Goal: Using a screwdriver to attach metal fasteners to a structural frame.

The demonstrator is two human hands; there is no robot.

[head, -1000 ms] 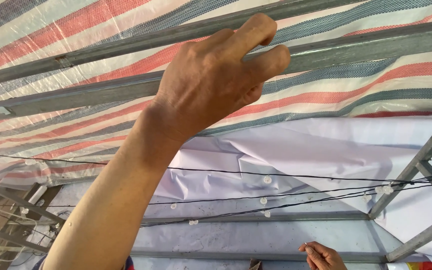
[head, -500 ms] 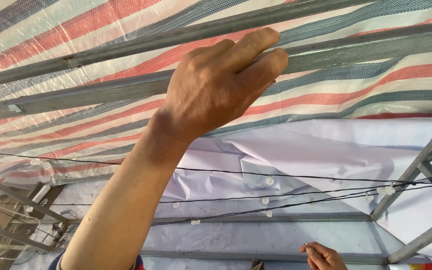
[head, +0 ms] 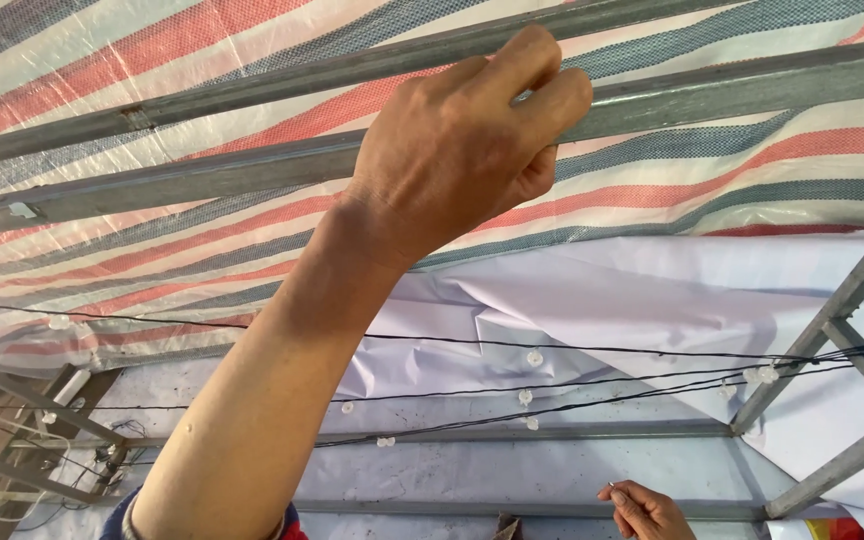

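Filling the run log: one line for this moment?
left hand gripping roof bar | right hand low, pinching something small | striped tarp overhead

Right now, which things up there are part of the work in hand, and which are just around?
In hand:
- left hand, raised, fingers curled at the metal rail
- striped tarp lying over the rails
- right hand, low, pinching something too small to tell

Just around:
- white sheet
- black wires with small white bulbs
- truss at right

Single head-worn view, tilted upward, very near the striped tarp roof [head: 202, 90] and metal bars [head: 202, 175]
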